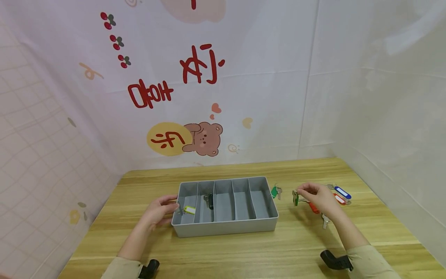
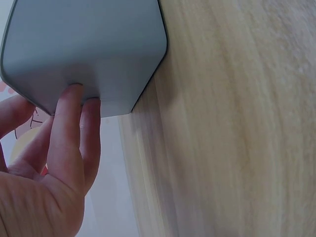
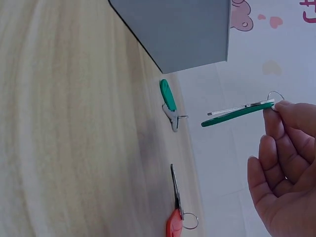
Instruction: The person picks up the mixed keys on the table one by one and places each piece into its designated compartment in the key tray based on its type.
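Note:
My left hand [image 1: 158, 212] grips the left end wall of the grey divided tray [image 1: 226, 228], with fingertips against the outer wall [image 2: 94, 44] in the left wrist view. Between thumb and forefinger, my right hand [image 1: 320, 199] pinches the ring of a key with a green tag [image 1: 295, 197], held above the table to the right of the tray. In the right wrist view, that green tag [image 3: 237, 114] hangs beside its key. Inside the tray, a yellow-green tag [image 1: 189, 210] lies in the leftmost compartment, and a key with a black tag [image 1: 210, 201] in the second.
Another green-tagged key [image 1: 274, 192] lies beside the tray's right end. Around and beyond my right hand are red tags [image 1: 339, 199], a blue tag [image 1: 343, 192] and a loose-looking key [image 1: 325, 221] on the wooden table [image 1: 244, 255]. A printed white sheet [image 1: 265, 97] hangs behind.

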Motion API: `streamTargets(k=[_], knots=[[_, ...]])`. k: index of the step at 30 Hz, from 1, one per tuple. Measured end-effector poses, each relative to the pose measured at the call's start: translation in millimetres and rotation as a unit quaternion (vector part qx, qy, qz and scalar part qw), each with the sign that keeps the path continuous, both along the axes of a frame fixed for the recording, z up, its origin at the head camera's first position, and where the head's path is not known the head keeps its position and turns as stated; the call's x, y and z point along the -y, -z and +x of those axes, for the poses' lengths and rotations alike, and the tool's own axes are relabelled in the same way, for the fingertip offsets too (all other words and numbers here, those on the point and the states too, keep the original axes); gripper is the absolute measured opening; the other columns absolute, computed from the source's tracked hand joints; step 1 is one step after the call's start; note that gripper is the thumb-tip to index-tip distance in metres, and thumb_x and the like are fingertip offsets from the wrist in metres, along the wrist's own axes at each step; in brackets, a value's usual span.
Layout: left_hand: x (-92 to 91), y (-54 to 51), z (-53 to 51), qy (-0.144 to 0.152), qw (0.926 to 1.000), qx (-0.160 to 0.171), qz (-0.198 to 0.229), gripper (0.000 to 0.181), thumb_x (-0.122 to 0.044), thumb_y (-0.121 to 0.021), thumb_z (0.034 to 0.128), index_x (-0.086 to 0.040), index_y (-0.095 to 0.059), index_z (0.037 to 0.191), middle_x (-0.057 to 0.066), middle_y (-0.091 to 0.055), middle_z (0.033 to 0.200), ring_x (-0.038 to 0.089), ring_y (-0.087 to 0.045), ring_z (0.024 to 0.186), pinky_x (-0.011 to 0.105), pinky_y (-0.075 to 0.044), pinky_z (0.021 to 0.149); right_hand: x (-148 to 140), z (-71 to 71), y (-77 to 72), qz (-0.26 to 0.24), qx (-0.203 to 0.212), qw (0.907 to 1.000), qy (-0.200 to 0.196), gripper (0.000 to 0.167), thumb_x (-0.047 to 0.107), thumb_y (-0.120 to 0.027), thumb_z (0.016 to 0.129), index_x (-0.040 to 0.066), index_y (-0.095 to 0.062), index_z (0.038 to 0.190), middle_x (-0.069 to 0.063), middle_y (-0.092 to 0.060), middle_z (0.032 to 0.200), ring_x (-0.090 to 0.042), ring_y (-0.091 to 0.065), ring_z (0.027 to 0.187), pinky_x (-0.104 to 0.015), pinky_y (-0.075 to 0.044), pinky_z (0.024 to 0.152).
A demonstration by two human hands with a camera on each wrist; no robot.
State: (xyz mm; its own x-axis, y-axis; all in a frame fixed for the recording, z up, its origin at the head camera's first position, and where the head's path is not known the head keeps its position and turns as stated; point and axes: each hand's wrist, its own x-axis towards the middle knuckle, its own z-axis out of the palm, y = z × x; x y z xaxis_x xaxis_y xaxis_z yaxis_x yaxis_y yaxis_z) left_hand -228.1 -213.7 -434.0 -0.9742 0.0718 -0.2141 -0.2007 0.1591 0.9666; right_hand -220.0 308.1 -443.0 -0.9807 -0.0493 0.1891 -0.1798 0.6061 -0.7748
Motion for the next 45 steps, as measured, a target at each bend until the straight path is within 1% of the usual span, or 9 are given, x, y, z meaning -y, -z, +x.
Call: streamTargets(k=[4,11,17,19,25,28,37,42,45], knots=[[0.0,0.0,-0.3,0.001,1.0,0.002,-0.003,0.056,-0.003,-0.065,0.0928,0.01,-0.043,0.142,0.028,-0.055,0.127,0.027,-0.063,0.101,0.045,-0.059,0.078,2.2,1.0,-4.7,-0.009,-0.009,0.9999,0.011,0.027,0.029,-0.066,0.097,0.004,-0.071,0.105,-0.011,-0.07,0.099,-0.027,-0.062,0.088,-0.025,-0.051,0.066],[-0.1,0.3,-1.6,-0.001,1.0,0.002,-0.001,0.057,-0.003,-0.066,0.0922,0.01,-0.043,0.142,0.028,-0.055,0.125,0.027,-0.063,0.099,0.044,-0.059,0.077,5.8,2.7,-14.0,-0.027,-0.008,0.9991,0.031,0.033,0.034,-0.066,0.097,0.003,-0.07,0.108,-0.015,-0.07,0.102,-0.014,-0.061,0.085,-0.024,-0.051,0.068],[0.6,-0.7,-1.7,-0.003,0.9999,0.01,-0.008,0.055,-0.003,-0.065,0.0926,0.008,-0.044,0.142,0.028,-0.054,0.129,0.029,-0.062,0.103,0.043,-0.059,0.078,11.6,2.9,-20.7,-0.037,-0.01,0.9983,0.044,0.036,0.036,-0.065,0.097,0.002,-0.069,0.109,-0.014,-0.07,0.104,-0.007,-0.06,0.087,-0.02,-0.051,0.073],[1.1,-1.1,-1.7,0.004,0.9999,0.007,-0.011,0.056,-0.004,-0.065,0.0929,0.009,-0.043,0.143,0.029,-0.053,0.129,0.029,-0.062,0.104,0.043,-0.059,0.079,14.0,3.0,-22.6,-0.041,-0.015,0.998,0.045,0.036,0.036,-0.066,0.096,0.002,-0.069,0.109,-0.012,-0.07,0.102,-0.008,-0.06,0.086,-0.021,-0.051,0.073],[0.9,-2.1,-1.7,0.002,0.9999,0.008,-0.011,0.056,-0.004,-0.066,0.0928,0.008,-0.044,0.143,0.027,-0.055,0.128,0.027,-0.063,0.102,0.044,-0.059,0.079,20.3,2.6,-27.3,-0.052,-0.03,0.9971,0.046,0.036,0.038,-0.066,0.096,0.004,-0.07,0.107,-0.002,-0.069,0.096,-0.012,-0.061,0.089,-0.021,-0.05,0.074],[0.9,-2.1,-2.2,0.001,0.9999,0.007,-0.008,0.056,-0.004,-0.066,0.0928,0.009,-0.043,0.143,0.027,-0.055,0.126,0.026,-0.063,0.1,0.045,-0.058,0.079,23.8,1.3,-30.2,-0.058,-0.033,0.9969,0.042,0.036,0.038,-0.066,0.096,0.004,-0.07,0.107,-0.006,-0.07,0.098,-0.011,-0.06,0.089,-0.02,-0.049,0.075],[1.7,-0.3,-3.3,-0.002,0.9999,0.01,-0.008,0.054,-0.002,-0.063,0.0937,0.009,-0.043,0.142,0.024,-0.058,0.121,0.025,-0.064,0.097,0.045,-0.059,0.078,35.5,0.8,-40.2,-0.074,-0.027,0.996,0.042,0.037,0.038,-0.065,0.096,0.003,-0.07,0.11,-0.014,-0.068,0.104,-0.015,-0.059,0.087,-0.022,-0.049,0.073],[1.3,-1.5,-2.9,0.001,1.0,0.008,-0.003,0.054,-0.002,-0.063,0.0935,0.01,-0.043,0.142,0.024,-0.059,0.12,0.025,-0.064,0.097,0.045,-0.059,0.078,44.1,-0.2,-44.5,-0.092,-0.038,0.9944,0.034,0.033,0.032,-0.067,0.096,0.001,-0.07,0.108,-0.007,-0.069,0.099,-0.011,-0.059,0.086,-0.02,-0.049,0.072],[0.8,-3.3,-1.9,-0.001,1.0,0.009,-0.004,0.054,-0.003,-0.063,0.0933,0.009,-0.044,0.142,0.024,-0.058,0.121,0.026,-0.064,0.097,0.045,-0.059,0.078,50.2,-2.0,-44.8,-0.121,-0.046,0.9914,0.02,0.031,0.027,-0.069,0.095,-0.001,-0.07,0.107,-0.004,-0.069,0.098,-0.009,-0.06,0.087,-0.019,-0.05,0.074]])
